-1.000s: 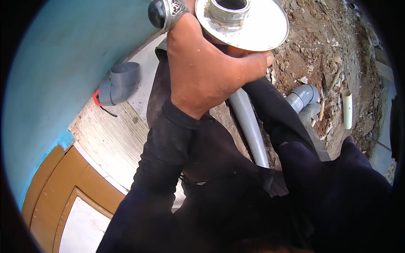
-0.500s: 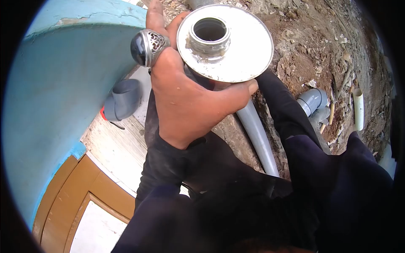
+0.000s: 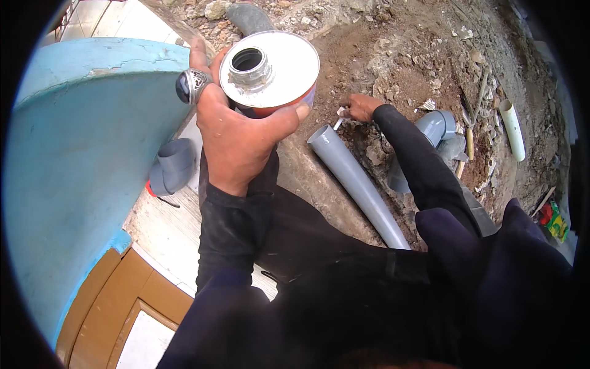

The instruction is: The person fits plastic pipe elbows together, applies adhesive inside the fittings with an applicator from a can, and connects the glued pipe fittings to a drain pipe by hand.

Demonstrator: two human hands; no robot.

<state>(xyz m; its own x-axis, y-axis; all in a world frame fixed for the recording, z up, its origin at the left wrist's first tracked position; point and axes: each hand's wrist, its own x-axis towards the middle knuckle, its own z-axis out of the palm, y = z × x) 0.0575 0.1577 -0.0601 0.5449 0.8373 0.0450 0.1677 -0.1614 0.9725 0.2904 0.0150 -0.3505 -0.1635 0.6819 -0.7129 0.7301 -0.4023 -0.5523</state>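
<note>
My left hand (image 3: 236,135), with a big ringed finger, is closed round a round tin can (image 3: 286,64). The can has a silvery top and an uncapped neck, with a reddish side partly showing. Beyond it, my right hand (image 3: 361,107) is low over the dirt, its fingers pinched on a small white stick (image 3: 338,120). That stick is near the open end of a long grey pipe (image 3: 359,184), which slants down toward my lap. Whether the stick touches the pipe I cannot tell.
A grey elbow fitting (image 3: 174,165) lies by the blue curved wall (image 3: 92,135). Right of my arm are another grey pipe bend (image 3: 437,126), a wooden-handled tool (image 3: 470,142) and a pale pipe piece (image 3: 512,130). A brown panelled door (image 3: 120,295) is at lower left.
The can in my left hand has shifted left and tilted, showing its side. My right hand, hidden behind the can before, is now visible with the white stick near the pipe end.
</note>
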